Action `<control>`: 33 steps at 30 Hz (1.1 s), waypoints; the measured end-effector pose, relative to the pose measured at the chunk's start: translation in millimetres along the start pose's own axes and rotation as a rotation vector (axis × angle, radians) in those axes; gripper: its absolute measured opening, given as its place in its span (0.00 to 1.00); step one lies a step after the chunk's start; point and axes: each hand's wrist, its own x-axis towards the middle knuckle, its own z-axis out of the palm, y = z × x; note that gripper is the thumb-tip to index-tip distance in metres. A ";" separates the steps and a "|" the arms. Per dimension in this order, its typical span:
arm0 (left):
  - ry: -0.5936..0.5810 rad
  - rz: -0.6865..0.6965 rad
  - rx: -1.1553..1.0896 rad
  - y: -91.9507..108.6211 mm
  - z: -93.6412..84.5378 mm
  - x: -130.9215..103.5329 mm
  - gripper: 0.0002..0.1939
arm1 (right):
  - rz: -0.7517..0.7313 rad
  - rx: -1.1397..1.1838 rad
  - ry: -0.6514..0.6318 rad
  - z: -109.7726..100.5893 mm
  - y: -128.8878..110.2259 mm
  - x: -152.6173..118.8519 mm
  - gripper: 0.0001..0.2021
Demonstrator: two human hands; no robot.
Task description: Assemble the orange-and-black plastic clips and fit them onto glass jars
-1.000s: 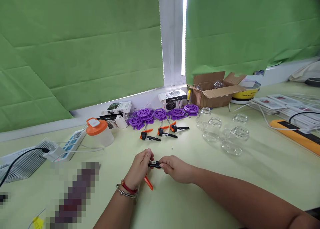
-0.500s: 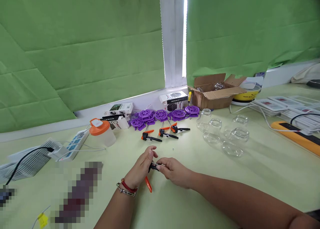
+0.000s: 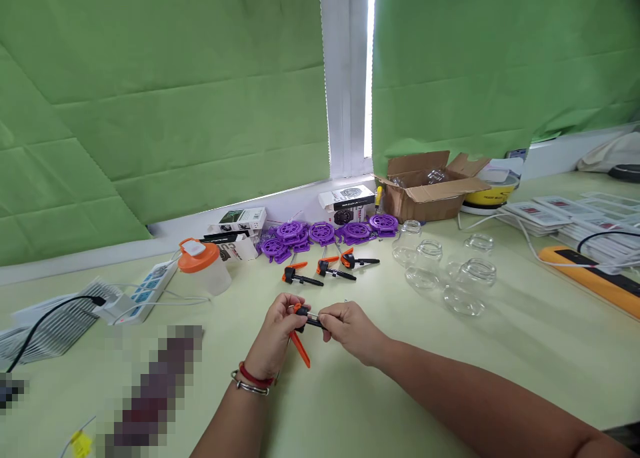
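Between my hands, near the front middle of the table, is an orange and black tool (image 3: 301,349) with a thin metal rod. My left hand (image 3: 278,331) is closed round its head, and an orange lever points down from it. My right hand (image 3: 350,330) pinches the black end of the same tool. Several similar orange and black tools (image 3: 327,269) lie on the table beyond my hands. Behind them purple round plastic parts (image 3: 321,232) stand in a row.
Clear jars (image 3: 470,288) stand at the right, before an open cardboard box (image 3: 430,201). An orange-lidded cup (image 3: 213,271) and a power strip (image 3: 150,288) are at the left. White small boxes (image 3: 347,198) line the wall. An orange and black device (image 3: 595,278) lies far right.
My left hand has turned, so the tool's orange and black head shows more. My right hand has shifted slightly right, and its fingers now cover part of the small ring on the table.
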 end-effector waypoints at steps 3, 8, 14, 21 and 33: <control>-0.034 0.093 0.145 -2.0 -1.2 1.9 0.13 | 0.003 0.063 0.057 -2.7 -0.9 2.0 0.17; 0.096 0.212 0.501 -10.9 6.4 1.2 0.21 | -0.033 0.142 0.102 -5.7 -2.0 2.7 0.17; 0.161 0.246 0.642 -12.2 18.0 -5.0 0.19 | -0.076 0.090 0.102 -7.9 0.0 1.2 0.18; 0.179 0.312 0.780 -12.1 25.9 -5.7 0.19 | -0.111 0.045 0.100 -10.2 1.5 0.4 0.13; 0.198 0.359 1.096 -14.4 38.1 -8.7 0.51 | 0.033 0.363 -0.084 -16.3 2.7 -0.2 0.29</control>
